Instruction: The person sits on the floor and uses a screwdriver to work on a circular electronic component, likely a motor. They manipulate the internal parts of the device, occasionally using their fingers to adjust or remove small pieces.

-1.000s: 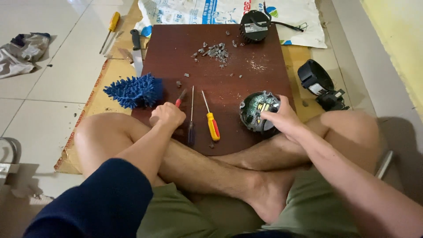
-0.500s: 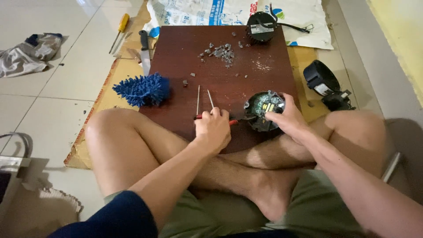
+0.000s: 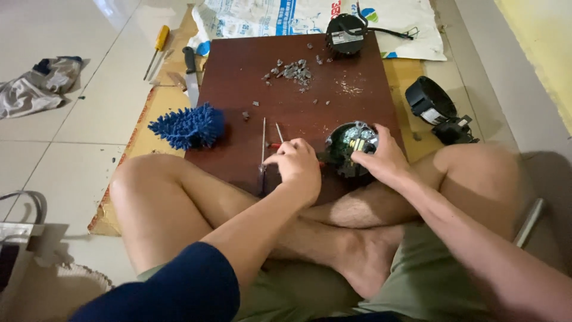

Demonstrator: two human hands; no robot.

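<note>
I sit cross-legged at a dark brown board on the floor. My right hand grips a round black unit with an exposed circuit board, at the board's near right edge. My left hand is curled just left of it, shut on a small red-handled tool whose red ends show on both sides of the fingers. Two screwdrivers lie under that hand; their metal shafts point away from me and their handles are hidden.
A blue fluffy duster head lies at the board's left edge and grey debris at its middle back. Another round black unit sits at the far edge, a black housing off to the right, and a knife and yellow screwdriver to the left.
My left hand has moved right from near the duster, over the screwdriver handles, toward the round unit. My right hand has stayed on the unit.
</note>
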